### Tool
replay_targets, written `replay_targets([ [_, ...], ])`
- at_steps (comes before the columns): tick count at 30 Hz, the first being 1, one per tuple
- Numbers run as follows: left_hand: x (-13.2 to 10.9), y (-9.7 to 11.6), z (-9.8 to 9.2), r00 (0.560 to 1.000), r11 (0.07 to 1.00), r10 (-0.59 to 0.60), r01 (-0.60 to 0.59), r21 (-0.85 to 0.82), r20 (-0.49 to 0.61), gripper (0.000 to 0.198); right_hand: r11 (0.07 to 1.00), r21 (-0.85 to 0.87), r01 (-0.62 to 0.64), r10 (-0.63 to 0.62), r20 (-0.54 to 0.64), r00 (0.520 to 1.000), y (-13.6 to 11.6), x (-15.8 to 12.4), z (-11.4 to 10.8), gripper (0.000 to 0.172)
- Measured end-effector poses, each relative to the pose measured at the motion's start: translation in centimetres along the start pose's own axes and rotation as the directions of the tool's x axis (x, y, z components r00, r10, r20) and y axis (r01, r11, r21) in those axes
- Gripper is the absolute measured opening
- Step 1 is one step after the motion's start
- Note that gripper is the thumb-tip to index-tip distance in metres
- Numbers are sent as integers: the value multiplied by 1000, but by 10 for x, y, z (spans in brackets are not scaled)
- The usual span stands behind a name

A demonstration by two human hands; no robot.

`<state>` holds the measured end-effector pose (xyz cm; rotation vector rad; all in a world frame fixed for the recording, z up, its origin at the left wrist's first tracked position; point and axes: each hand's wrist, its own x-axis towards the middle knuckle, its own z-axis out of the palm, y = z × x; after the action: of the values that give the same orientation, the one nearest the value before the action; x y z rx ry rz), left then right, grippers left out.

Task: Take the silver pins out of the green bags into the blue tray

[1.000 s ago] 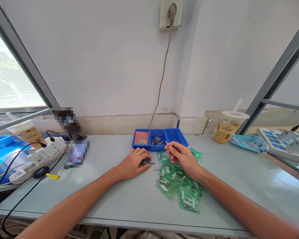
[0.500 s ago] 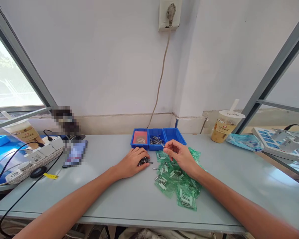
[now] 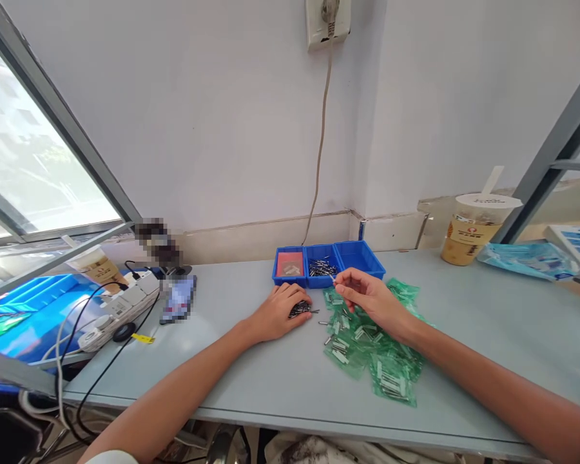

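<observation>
Your right hand (image 3: 373, 300) has a small silver metal pin (image 3: 335, 282) pinched between thumb and fingertips. So that grip is narrow and closed on the pin, held just above the surface (image 3: 251, 380) and right at the front edge of the blue plastic three-compartment tray (image 3: 329, 281). The middle compartment of the tray holds a bunch of similar metal pins (image 3: 321, 267), and the left one has something flat and reddish (image 3: 290, 264) in it.

Just beside it, your left hand (image 3: 281, 314) lies palm-down with the fingers curled over a little heap of dark metal pins (image 3: 299, 309), and a few stick out past the fingertips. Honestly can't tell if that grip actually clamps them or just rests on top.

Under and in front of your right wrist there's a loose pile of small green plastic bags (image 3: 384, 361), each with pale parts inside. A couple of stray pins sit between the pile and the left hand.

Further out, a lidded takeaway drink cup with a straw (image 3: 472, 231) stands at the wall on the right, near a light blue packet (image 3: 531, 259). On the left you've got a white power strip with black cables (image 3: 125, 300), and beyond it a big blue tray (image 3: 29, 316).
</observation>
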<state>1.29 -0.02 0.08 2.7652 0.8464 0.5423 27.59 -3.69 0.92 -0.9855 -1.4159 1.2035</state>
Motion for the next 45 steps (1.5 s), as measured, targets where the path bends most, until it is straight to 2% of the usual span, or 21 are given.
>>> replay_targets([
  [2,0,0,0,1000,1000,-8,8,0,3,27,999,-35,15,-15,-19,1000,2,2,-2,42],
  [7,0,-2,1,1000,1000,-15,15,10,-1,24,995,-92,42,-38,54,998,4,3,-4,37],
  [11,1,-1,1,1000,1000,-12,12,15,-3,24,994,-103,29,-22,68,997,0,1,-2,37],
  [18,1,0,1,999,999,-24,25,31,-20,24,996,4,-93,91,175,980,0,-5,-3,42],
  [22,1,-2,3,1000,999,-16,17,31,-23,24,980,128,-153,121,222,967,0,-5,-2,38],
  [31,0,-2,2,999,999,-24,25,31,-26,25,970,154,-186,179,61,982,4,3,-2,43],
  [34,1,-2,3,999,999,-38,39,25,-19,26,974,160,-161,169,-36,985,6,11,-3,44],
  [36,1,-2,4,998,998,-51,52,32,-21,28,990,87,-107,116,-101,988,6,15,-4,43],
  [38,1,-3,5,998,997,-62,63,43,-30,29,993,-92,-69,57,-127,990,6,15,-5,43],
  [39,1,-3,5,997,997,-65,67,49,-36,29,976,-213,-42,21,-102,995,6,13,-4,41],
  [40,1,-3,5,997,996,-68,70,54,-40,29,940,-341,3,-23,-54,998,6,10,-3,37],
  [42,1,-3,6,997,995,-70,72,62,-42,29,818,-555,154,-82,152,985,6,2,2,29],
  [44,1,-3,6,997,995,-70,73,66,-41,29,685,-657,315,-119,325,938,5,-4,8,23],
  [45,1,-3,6,997,995,-70,73,66,-40,29,631,-690,353,-99,379,920,5,-6,11,19],
])
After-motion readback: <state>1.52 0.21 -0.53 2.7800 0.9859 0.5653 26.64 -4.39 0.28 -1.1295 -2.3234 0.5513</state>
